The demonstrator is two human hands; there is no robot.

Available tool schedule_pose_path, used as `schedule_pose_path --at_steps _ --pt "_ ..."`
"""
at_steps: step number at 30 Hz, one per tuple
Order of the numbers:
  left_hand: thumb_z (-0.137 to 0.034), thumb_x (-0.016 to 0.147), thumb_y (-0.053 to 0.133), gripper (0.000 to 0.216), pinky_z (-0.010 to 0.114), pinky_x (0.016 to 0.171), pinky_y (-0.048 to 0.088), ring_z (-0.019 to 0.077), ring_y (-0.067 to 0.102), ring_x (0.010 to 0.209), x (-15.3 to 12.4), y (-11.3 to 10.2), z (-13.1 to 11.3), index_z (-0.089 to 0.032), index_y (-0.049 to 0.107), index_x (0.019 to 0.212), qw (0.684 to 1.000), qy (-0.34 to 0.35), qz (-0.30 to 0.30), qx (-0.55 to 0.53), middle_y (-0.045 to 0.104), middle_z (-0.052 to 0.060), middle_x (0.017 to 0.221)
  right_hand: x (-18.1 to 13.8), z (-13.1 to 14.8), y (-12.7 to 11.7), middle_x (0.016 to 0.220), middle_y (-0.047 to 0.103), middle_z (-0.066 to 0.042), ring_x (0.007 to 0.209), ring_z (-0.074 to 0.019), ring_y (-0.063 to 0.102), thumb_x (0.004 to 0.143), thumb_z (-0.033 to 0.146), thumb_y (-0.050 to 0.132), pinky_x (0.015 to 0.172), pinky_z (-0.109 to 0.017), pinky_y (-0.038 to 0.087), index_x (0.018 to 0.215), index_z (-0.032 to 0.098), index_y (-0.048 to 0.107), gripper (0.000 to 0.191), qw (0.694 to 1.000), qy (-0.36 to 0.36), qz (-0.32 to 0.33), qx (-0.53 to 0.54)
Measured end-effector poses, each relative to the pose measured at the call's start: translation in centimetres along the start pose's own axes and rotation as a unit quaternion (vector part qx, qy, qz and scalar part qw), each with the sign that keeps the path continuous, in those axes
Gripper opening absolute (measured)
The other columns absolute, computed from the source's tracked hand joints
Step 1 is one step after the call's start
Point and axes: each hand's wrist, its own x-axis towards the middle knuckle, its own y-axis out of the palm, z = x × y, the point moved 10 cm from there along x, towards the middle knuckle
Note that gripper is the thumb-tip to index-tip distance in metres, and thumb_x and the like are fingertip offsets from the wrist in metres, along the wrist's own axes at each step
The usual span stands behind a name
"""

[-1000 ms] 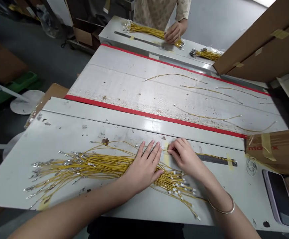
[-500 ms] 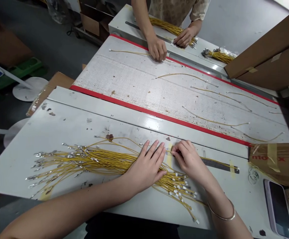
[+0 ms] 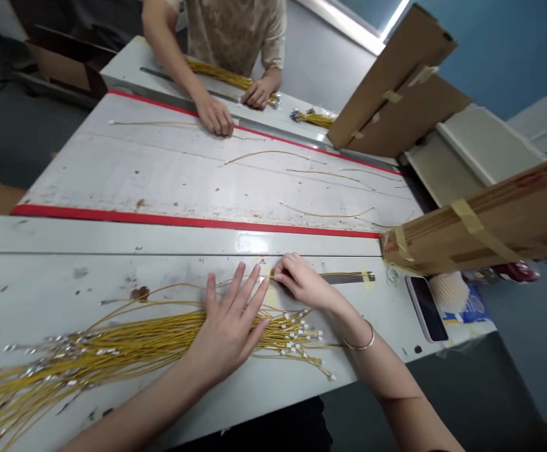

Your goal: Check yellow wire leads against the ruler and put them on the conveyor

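My left hand (image 3: 230, 323) lies over a bundle of yellow wires (image 3: 151, 339), its fingers spread apart. Silvery terminals (image 3: 47, 364) show at the bundle's left end and small white connectors (image 3: 296, 339) at its right end. Just right of the left fingertips, my right hand (image 3: 304, 282) pinches a single yellow wire (image 3: 339, 274) between thumb and fingers. That wire runs rightward along a dark metal strip (image 3: 348, 279) fixed with yellow tape. The exact spot of the pinch is hidden by the fingers.
Beyond the red edge strip (image 3: 198, 223) lies a white belt (image 3: 169, 176) with several single wires. Across it, a co-worker's hand (image 3: 214, 116) touches a wire. A cardboard box (image 3: 480, 220), a phone (image 3: 426, 307) and white rings (image 3: 392, 275) are on the right.
The view has swung to the right, so everything sits farther left. My left hand's fingers have spread wider and its tips have risen a little. The right hand keeps its pinch.
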Motion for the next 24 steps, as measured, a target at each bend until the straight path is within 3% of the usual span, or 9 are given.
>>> schedule_pose_path --at_steps 2,4,8,11,12,14,19,21,24 --pt "-0.034 0.101 0.045 0.067 0.063 0.120 0.002 0.0304 0.011 0.153 0.0 -0.9 -0.3 -0.020 0.013 0.159 0.999 0.013 -0.025 -0.028 0.038 0.014 0.157 -0.3 -1.1 -4.7 0.089 0.059 -0.006 0.081 -0.0178 0.053 0.099 0.029 0.042 0.077 -0.034 0.046 0.086 0.022 0.049 0.016 0.998 0.005 -0.054 0.037" --pt "-0.027 0.101 0.045 0.066 0.060 0.121 0.006 0.0287 0.012 0.153 -0.1 -1.2 -0.4 -0.024 0.013 0.159 0.998 0.022 -0.030 -0.043 0.040 0.012 0.156 -1.7 -2.5 -12.3 0.084 0.058 -0.005 0.077 -0.0166 0.053 0.097 0.035 0.046 0.073 -0.032 0.045 0.087 0.022 0.051 0.017 0.984 0.020 -0.177 0.021" --pt "-0.017 0.100 0.043 0.063 0.058 0.121 0.013 0.0288 0.012 0.153 -0.4 -0.7 -0.3 -0.025 0.019 0.158 0.998 0.022 -0.001 -0.059 0.035 0.011 0.159 -6.3 -2.1 -28.2 0.079 0.049 -0.002 0.069 -0.0137 0.044 0.092 0.036 0.057 0.068 -0.031 0.037 0.086 0.022 0.053 0.016 0.893 -0.018 -0.447 -0.044" --pt "-0.017 0.101 0.042 0.060 0.058 0.121 0.016 0.0288 0.014 0.153 -0.6 -0.3 0.0 -0.026 0.023 0.156 0.997 0.002 0.008 -0.077 0.028 0.011 0.162 -5.7 0.4 -33.5 0.080 0.044 -0.002 0.068 -0.0143 0.039 0.093 0.038 0.056 0.070 -0.034 0.035 0.085 0.025 0.050 0.017 0.842 -0.079 -0.531 -0.056" --pt "-0.017 0.101 0.042 0.059 0.058 0.121 0.016 0.0286 0.015 0.152 -0.7 -0.3 0.1 -0.027 0.023 0.156 0.997 -0.005 0.006 -0.081 0.026 0.011 0.162 -4.0 1.1 -33.4 0.082 0.045 -0.003 0.071 -0.0151 0.039 0.095 0.038 0.055 0.072 -0.035 0.035 0.085 0.026 0.049 0.016 0.843 -0.088 -0.526 -0.060" --pt "-0.017 0.100 0.042 0.060 0.059 0.121 0.016 0.0282 0.016 0.152 -0.8 -0.4 0.2 -0.028 0.024 0.156 0.996 -0.013 -0.002 -0.083 0.025 0.011 0.163 1.4 2.0 -30.5 0.089 0.049 -0.005 0.078 -0.0166 0.041 0.098 0.039 0.050 0.078 -0.036 0.037 0.087 0.028 0.049 0.015 0.876 -0.084 -0.471 -0.067" --pt "-0.016 0.098 0.043 0.061 0.062 0.118 0.019 0.0309 0.019 0.151 -1.0 -0.7 0.2 -0.024 0.026 0.156 0.997 -0.008 0.003 -0.078 0.026 0.015 0.162 15.5 0.7 -15.4 0.079 0.055 -0.003 0.077 -0.0159 0.047 0.094 0.036 0.056 0.074 -0.033 0.041 0.076 0.023 0.050 0.023 0.953 -0.066 -0.293 -0.042" --pt "-0.018 0.098 0.045 0.059 0.065 0.116 0.023 0.0331 0.021 0.150 -1.0 -0.6 0.0 -0.021 0.028 0.155 0.996 -0.001 0.015 -0.084 0.028 0.017 0.161 18.1 -0.2 -10.4 0.074 0.056 -0.002 0.074 -0.0160 0.049 0.093 0.033 0.056 0.072 -0.033 0.043 0.071 0.021 0.049 0.026 0.966 -0.053 -0.251 -0.028" --pt "-0.030 0.099 0.045 0.057 0.067 0.115 0.026 0.0353 0.025 0.149 -1.1 0.2 -0.7 -0.018 0.031 0.153 0.993 0.009 0.044 -0.112 0.032 0.018 0.159 19.5 0.1 -5.7 0.071 0.057 -0.002 0.069 -0.0148 0.052 0.094 0.034 0.056 0.069 -0.032 0.046 0.069 0.018 0.052 0.029 0.978 -0.055 -0.202 -0.010"
